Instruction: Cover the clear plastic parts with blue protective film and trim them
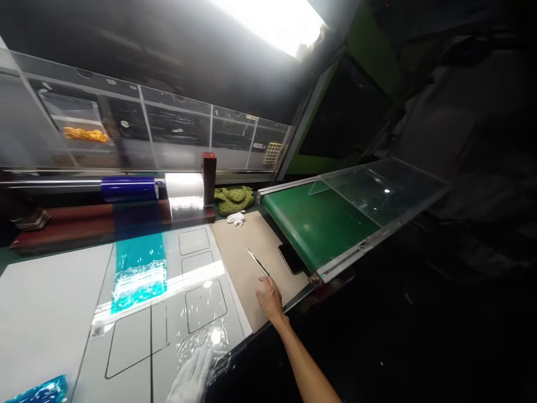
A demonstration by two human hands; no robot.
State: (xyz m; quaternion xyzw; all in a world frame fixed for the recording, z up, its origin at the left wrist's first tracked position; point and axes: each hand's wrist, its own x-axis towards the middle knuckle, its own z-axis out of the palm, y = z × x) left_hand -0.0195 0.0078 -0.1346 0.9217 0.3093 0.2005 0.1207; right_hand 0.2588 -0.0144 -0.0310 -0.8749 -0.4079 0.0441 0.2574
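Note:
My left hand (pixel 193 374), in a white glove, lies at the front edge of the marked sheet with its fingers stretched out. Wrinkled clear film (pixel 212 337) is at its fingertips. My right hand (pixel 269 296) is bare, above the brown board (pixel 237 252), with curled fingers at the near end of slim silver tweezers (pixel 257 261). The tweezers point away from me. Left of them, a white sheet (pixel 138 341) with black outlined rectangles sits under glossy clear film. A teal film strip (pixel 140 268) runs over it from the blue roll (pixel 130 189).
A white roll (pixel 184 187) shares the rod with the blue one. Right of the board are a dark phone (pixel 289 258) and a green conveyor belt (pixel 319 224) under a clear cover (pixel 381 184). A green dotted cloth (pixel 234 198) and a crumpled white glove (pixel 235 218) lie behind.

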